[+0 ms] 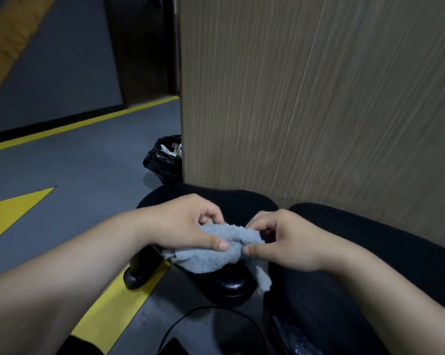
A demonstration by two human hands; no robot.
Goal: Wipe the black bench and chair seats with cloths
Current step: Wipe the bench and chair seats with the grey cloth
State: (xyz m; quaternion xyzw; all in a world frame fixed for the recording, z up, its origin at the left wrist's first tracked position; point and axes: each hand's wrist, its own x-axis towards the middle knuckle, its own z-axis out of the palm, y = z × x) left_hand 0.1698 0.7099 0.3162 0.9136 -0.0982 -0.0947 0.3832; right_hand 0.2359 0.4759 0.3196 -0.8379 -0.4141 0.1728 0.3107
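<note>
A light blue terry cloth (217, 248) is pinched between the left hand (188, 224) and right hand (285, 242), above two black chair seats (370, 239).

- Floor (88, 170): smooth grey-blue, with a yellow wedge marking (8, 211) at left.
- Yellow line (83, 124): edged in black, running along the foot of the far wall.
- Far wall (62, 60): grey, crossed by a diagonal yellow-brown band (14, 34).
- Dark recess (142, 47): beside the wall; contents cannot be told.
- Wood-grain panel (318, 98): light brown, upright, fills the upper right.
- Black bin bag (163, 160): on the floor against the panel's left edge, pale scraps inside.
- Black cable (190, 313): lying on the near floor.
- Lighting: dim and even.
</note>
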